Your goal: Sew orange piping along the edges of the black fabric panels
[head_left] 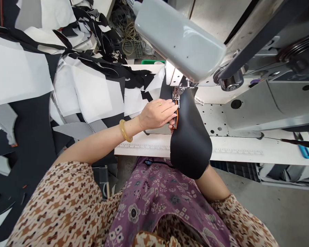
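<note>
A smooth black panel (192,132) with a narrow orange edging (177,118) lies under the presser foot (177,93) of a sewing machine (180,37) and hangs over the table's front edge. My left hand (157,114), with a ring and a tan bangle, grips the panel's edge at the orange strip, fingers close together just in front of the foot. From the right, my right forearm (212,182) reaches beneath the panel, which covers most of that hand. Some fingertips (171,126) show below my left fingers; whose hand they belong to is unclear.
Piles of black, white and grey cut pieces (90,92) crowd the left side. A ruler strip (144,146) runs along the front of the white table (247,142). Blue-handled snips (304,151) and a dark-handled tool (296,142) lie at the right.
</note>
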Motion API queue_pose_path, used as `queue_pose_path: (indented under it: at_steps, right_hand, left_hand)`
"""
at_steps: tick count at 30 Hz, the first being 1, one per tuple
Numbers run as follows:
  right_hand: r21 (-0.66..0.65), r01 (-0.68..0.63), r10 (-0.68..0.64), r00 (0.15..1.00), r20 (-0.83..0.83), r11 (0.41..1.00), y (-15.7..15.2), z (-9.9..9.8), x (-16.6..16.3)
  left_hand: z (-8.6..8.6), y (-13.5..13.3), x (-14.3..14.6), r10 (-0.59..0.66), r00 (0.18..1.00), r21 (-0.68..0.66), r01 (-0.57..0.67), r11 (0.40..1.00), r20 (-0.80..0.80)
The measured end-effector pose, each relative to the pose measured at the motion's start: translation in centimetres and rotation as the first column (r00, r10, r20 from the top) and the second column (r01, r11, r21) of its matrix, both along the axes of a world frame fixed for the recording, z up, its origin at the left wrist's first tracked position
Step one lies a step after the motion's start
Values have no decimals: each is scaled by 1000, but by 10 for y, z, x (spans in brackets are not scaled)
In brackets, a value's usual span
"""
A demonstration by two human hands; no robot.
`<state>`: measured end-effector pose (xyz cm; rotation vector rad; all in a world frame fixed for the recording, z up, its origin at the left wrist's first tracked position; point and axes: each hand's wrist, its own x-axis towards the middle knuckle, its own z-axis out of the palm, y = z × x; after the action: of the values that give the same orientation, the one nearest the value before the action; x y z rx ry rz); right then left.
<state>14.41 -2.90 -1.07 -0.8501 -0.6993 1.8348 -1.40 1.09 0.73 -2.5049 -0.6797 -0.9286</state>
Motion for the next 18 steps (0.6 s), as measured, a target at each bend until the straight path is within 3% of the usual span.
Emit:
queue_pose_path:
  at_steps: [4, 8, 11, 14, 18]
  right_hand:
    - [119, -27, 44, 988, -145, 993, -16, -14, 1]
    - [63, -18, 31, 975, -218, 998, -17, -12, 0]
    - [3, -10, 10, 954, -299, 1000, -19, -9, 0]
    - [26, -20, 28, 936, -352, 999, -21, -8, 1]
    - [-4, -37, 32, 915, -403, 999, -22, -6, 4]
  left_hand:
    - [3, -3, -1, 6, 999, -96, -11, 995, -44]
    - [4, -5, 0, 38, 999, -250, -45, 967, -34]
    - [3, -6, 0, 64, 998, -239, -69, 968, -28]
    - [2, -7, 1, 67, 997, -200, -73, 977, -35]
    - [4, -4, 0, 106, 993, -244, -117, 963, -59]
